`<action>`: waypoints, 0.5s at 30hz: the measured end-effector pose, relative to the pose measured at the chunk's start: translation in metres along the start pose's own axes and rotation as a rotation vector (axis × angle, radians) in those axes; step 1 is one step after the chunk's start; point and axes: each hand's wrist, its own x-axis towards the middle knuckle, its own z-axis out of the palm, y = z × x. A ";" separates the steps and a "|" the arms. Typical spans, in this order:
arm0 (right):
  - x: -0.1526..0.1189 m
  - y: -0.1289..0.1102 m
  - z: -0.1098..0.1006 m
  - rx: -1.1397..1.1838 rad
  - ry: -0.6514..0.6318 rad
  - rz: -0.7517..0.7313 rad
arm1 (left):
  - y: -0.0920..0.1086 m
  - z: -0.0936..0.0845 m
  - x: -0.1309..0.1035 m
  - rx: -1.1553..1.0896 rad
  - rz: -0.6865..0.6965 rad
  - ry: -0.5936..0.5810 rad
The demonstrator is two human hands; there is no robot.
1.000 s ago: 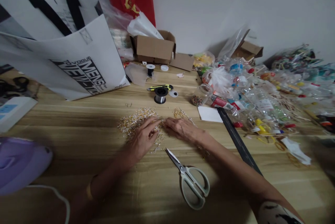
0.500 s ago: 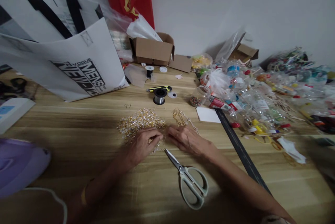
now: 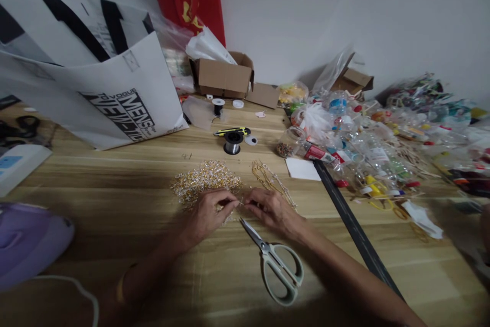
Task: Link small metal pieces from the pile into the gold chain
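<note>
My left hand is closed in a pinch at the near edge of a heap of gold and clear beads. Facing it, my right hand pinches too, fingertips almost meeting the left ones. A tiny thin glinting bit shows between the two pinches, too small to name. Just beyond my right hand lie several beaded strands in gold and silver. Scissors with pale handles rest on the table below my hands, blades together and tips pointing up toward the fingers.
Past the beads are a wire spool, a yellow-black utility knife and a black spool. A large white bag stands left, above a purple iron. Plastic bottles crowd the right side, beyond a dark strip.
My right hand's fingers have drawn in slightly and the tiny bit between the pinches shows more clearly. My left hand stays nearly in place. The view has shifted a little.
</note>
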 end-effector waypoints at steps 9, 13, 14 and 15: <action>-0.004 -0.008 0.005 0.016 0.045 0.041 | 0.008 0.000 0.000 -0.046 -0.052 -0.024; -0.006 -0.007 0.009 0.039 0.060 0.056 | 0.012 0.001 -0.003 -0.001 -0.040 -0.060; -0.007 -0.006 0.010 0.030 0.064 0.062 | 0.013 0.001 -0.004 0.001 -0.041 -0.064; -0.008 -0.006 0.010 0.015 0.064 0.072 | 0.014 0.001 -0.004 0.000 -0.041 -0.068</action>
